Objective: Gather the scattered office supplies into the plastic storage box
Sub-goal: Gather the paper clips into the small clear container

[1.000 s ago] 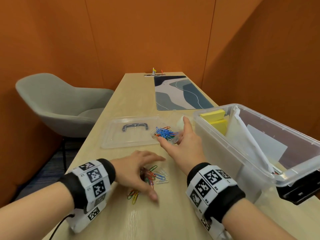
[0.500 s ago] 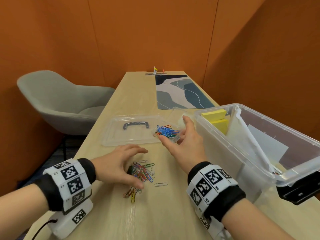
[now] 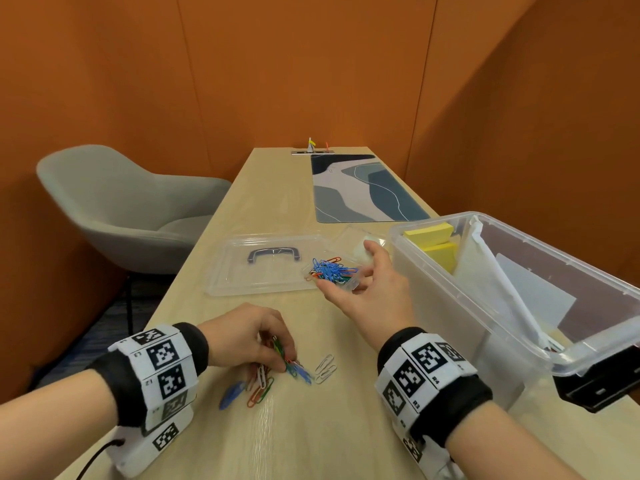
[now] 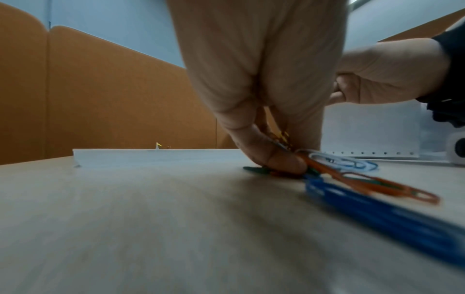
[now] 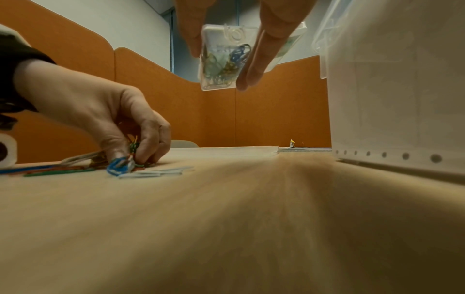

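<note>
The left hand [image 3: 242,336] pinched a bunch of clips [image 3: 277,362] against the surface [image 3: 311,427]; more lay just right. Up and right, the right hand [image 3: 374,292] cupped a clip case [image 3: 332,271], fingers curled, beside the box [image 3: 485,306].

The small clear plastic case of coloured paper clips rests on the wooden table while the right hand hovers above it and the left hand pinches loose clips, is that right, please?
Not quite: the small clear plastic case of coloured paper clips is off the wooden table, held up by the right hand, as the right wrist view shows. The left hand does pinch loose clips.
</note>
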Available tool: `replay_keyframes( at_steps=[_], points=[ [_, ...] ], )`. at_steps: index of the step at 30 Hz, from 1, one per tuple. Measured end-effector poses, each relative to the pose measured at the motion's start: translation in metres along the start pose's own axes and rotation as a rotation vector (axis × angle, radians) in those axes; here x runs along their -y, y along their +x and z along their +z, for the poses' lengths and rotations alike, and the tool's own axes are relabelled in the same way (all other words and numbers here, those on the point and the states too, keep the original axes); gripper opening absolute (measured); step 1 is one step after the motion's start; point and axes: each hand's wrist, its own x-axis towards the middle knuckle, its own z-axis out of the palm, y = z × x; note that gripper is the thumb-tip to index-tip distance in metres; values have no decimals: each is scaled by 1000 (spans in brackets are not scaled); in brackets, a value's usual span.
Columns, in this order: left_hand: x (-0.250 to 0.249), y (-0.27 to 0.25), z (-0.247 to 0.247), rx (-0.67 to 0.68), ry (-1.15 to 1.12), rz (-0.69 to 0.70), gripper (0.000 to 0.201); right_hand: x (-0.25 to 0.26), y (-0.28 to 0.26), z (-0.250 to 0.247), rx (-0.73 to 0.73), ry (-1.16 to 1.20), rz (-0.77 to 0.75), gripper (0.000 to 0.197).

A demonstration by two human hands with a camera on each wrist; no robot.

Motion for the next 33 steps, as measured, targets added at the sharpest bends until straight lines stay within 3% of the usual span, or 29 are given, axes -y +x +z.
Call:
replay_keyframes(
  at_steps=[6,11,15,21,27,29,33],
  points=[
    [-13,4,-30,-58,-185,-76,22,0,0,-1,12,0,6,98],
    [-51,9,-83,-202,-271,17,17,-2,2,4,-8,37,6,100],
    [-82,27,-99,-252,-200,71,16,-3,2,3,-9,63,8,99],
    [-93,44,-75,-144,53,51,16,2,-1,-2,-3,50,-11,93],
    [-74,10,-90,-339,-31,-9,16,-1,-1,1,-12,77,-28,96],
    [-54,-6,-87,-260,-66,-124,20,-1,-1,2,-17,86,-28,96],
    [-13,-31,-51,258,131,-504,72,-1,0,2,14,94,-23,98]
  ],
)
